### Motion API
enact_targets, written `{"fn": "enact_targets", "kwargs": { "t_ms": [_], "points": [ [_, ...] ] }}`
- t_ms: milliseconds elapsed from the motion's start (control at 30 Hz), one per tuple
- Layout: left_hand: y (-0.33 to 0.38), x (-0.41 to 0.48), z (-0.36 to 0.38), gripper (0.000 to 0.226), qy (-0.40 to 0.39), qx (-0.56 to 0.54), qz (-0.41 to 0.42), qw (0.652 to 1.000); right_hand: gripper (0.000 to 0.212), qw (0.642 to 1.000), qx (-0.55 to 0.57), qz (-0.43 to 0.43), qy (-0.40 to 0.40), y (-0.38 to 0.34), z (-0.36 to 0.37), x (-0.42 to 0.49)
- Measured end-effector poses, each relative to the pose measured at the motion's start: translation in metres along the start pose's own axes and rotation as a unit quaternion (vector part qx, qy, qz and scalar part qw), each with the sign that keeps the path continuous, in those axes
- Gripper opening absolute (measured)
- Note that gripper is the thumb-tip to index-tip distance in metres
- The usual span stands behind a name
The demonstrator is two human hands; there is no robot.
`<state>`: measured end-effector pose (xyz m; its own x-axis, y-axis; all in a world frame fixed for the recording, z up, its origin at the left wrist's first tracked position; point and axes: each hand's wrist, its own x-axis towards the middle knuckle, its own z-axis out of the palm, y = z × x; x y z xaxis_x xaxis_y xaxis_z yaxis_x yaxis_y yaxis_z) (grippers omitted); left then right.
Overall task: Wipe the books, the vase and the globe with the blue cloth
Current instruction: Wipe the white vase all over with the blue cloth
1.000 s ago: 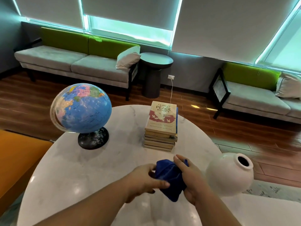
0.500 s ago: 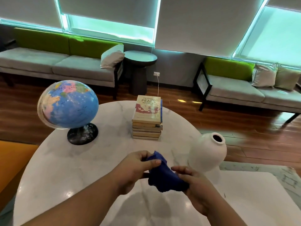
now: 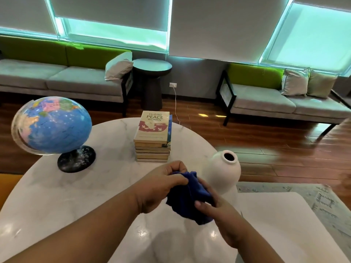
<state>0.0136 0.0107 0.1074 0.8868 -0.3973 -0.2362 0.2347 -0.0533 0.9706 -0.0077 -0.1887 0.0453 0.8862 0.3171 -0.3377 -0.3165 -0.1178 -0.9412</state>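
Observation:
Both hands hold the crumpled blue cloth (image 3: 190, 196) above the white marble table (image 3: 79, 196). My left hand (image 3: 159, 186) pinches its upper edge, and my right hand (image 3: 220, 215) grips it from below on the right. A stack of several books (image 3: 152, 136) stands just beyond the hands. The blue globe (image 3: 51, 126) on a dark round base sits at the table's left. The white round vase (image 3: 222, 171) with a dark mouth stands right of the cloth, close behind my right hand.
A second white tabletop (image 3: 275, 224) adjoins on the right over a patterned rug (image 3: 322, 202). An orange seat (image 3: 9, 181) shows at the left edge. Grey and green sofas (image 3: 76, 78) and a dark round side table (image 3: 152, 67) line the far wall.
The camera has swung right and down a little. My hands have reworked their hold on the cloth, the right hand sliding lower and under it, the left pinching its top.

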Motion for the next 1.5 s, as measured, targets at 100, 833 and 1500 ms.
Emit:
{"fn": "enact_targets", "kwargs": {
  "t_ms": [100, 833, 1500],
  "points": [
    [0.015, 0.006, 0.005, 0.017, -0.047, 0.171, 0.042, 0.983, 0.054, 0.998, -0.038, -0.037, 0.045, -0.007, -0.019, -0.008],
    [0.015, 0.043, 0.097, 0.007, 0.183, -0.048, -0.042, 0.981, 0.050, 0.946, 0.317, 0.034, 0.053, 0.006, -0.064, -0.035],
    [0.020, 0.159, 0.107, 0.031, 0.063, 0.686, 0.127, 0.714, 0.056, 0.869, 0.422, 0.004, 0.258, 0.027, -0.147, -0.020]
  ]
}}
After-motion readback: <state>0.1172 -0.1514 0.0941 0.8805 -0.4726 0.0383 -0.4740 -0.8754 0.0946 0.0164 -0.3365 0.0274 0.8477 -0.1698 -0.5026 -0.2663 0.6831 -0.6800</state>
